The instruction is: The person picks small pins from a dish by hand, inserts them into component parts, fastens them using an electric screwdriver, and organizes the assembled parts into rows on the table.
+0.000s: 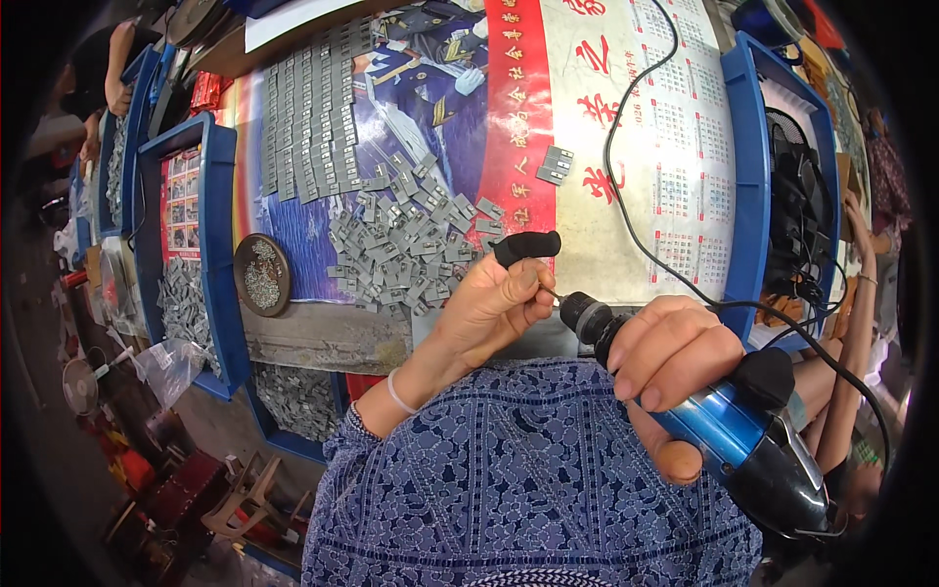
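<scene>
By grey table edge (323,333), right hand (675,357) clasps slanting blue-black power driver (719,430)
Left hand (494,305) pinches something unclear at bit (554,293); pale paper (587,249) spreads ahead

The middle of the view is lit brightly, and the pale side of the poster (592,259) is washed to cream. The white sheet (293,22) at the top edge is nearly burnt out. Small highlights are thrown back by the casing of the blue power tool (706,426). The lower left, around the plastic stool (245,499), is left much dimmer. Crisp detail is kept in the grey pieces (401,249) and the patterned garment (528,460), while the co-worker's arm (843,411) is rendered more softly. The blue trays (748,176) are bowed by the lens (the corners are swallowed by black).
</scene>
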A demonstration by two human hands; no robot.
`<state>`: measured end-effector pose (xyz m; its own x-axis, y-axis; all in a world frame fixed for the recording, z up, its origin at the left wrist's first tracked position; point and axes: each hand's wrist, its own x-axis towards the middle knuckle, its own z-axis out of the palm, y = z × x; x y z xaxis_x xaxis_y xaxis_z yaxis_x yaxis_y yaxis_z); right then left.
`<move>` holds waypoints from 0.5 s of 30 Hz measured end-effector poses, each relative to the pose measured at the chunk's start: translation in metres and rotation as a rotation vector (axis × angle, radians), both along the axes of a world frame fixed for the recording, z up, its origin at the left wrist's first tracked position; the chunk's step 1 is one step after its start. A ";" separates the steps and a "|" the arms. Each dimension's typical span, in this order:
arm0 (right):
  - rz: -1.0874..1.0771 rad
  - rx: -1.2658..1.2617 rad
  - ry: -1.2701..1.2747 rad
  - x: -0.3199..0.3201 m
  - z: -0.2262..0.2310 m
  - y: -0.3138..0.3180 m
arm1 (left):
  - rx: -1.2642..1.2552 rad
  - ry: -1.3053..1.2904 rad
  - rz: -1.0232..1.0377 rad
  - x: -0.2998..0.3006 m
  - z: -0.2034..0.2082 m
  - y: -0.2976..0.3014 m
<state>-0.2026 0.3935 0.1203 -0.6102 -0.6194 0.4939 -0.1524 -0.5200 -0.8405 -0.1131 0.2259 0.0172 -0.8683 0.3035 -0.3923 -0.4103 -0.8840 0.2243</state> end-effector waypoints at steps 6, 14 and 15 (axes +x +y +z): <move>-0.073 -0.032 -0.006 0.001 -0.003 0.000 | 0.010 -0.085 0.039 -0.006 0.011 0.003; -0.215 -0.050 0.044 0.000 -0.009 0.009 | -1.010 0.241 0.101 -0.025 0.015 -0.006; -0.216 -0.053 0.043 0.000 -0.011 0.010 | -1.384 0.420 0.055 -0.031 0.015 -0.012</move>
<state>-0.2027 0.4038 0.1094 -0.7032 -0.4497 0.5508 -0.3002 -0.5144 -0.8033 -0.1440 0.2138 0.0324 -0.9888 -0.1383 -0.0560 -0.0736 0.1255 0.9894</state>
